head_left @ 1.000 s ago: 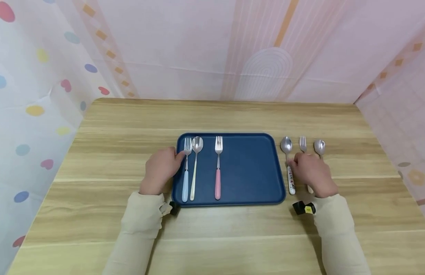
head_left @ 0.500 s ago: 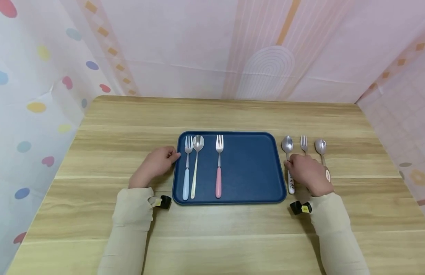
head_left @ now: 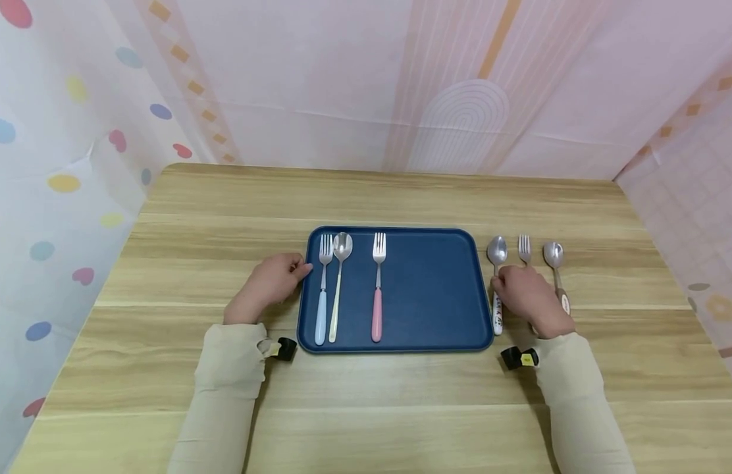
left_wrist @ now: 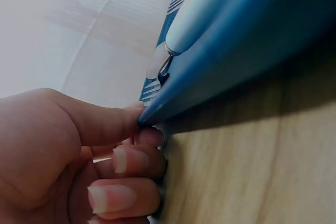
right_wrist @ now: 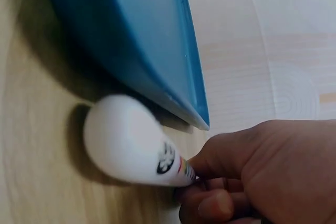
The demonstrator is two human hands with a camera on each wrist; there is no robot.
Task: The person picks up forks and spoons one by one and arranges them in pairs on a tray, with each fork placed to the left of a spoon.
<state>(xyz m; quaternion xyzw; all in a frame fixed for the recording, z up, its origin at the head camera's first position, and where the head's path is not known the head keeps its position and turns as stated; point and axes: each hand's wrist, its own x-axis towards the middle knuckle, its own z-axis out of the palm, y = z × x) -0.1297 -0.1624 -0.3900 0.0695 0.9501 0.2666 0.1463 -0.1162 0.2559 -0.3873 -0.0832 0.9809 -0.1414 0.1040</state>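
A dark blue tray [head_left: 431, 289] bears a blue-handled fork [head_left: 321, 316], a spoon [head_left: 335, 303] with a thin cream handle and a pink-handled fork [head_left: 376, 315]. My left hand [head_left: 272, 280] pinches the tray's left rim; in the left wrist view the thumb [left_wrist: 107, 124] lies on top and fingers curl underneath. To the right of the tray, my right hand [head_left: 532, 296] pinches a spoon with a white printed handle [right_wrist: 123, 137]. That spoon's bowl [head_left: 497, 249] points away from me. The handle lies close beside the tray's right wall in the right wrist view.
Partly under my right hand lies a small fork [head_left: 524, 247]. A spoon with a brown handle [head_left: 558, 276] lies just right of it. The wooden table [head_left: 401, 408] ends at patterned curtains [head_left: 318, 85] behind and at the sides.
My left hand has moved left from the blue-handled fork to the tray's rim. My right hand has shifted slightly left, uncovering more of the brown-handled spoon. The white-handled spoon's lower end has swung slightly left.
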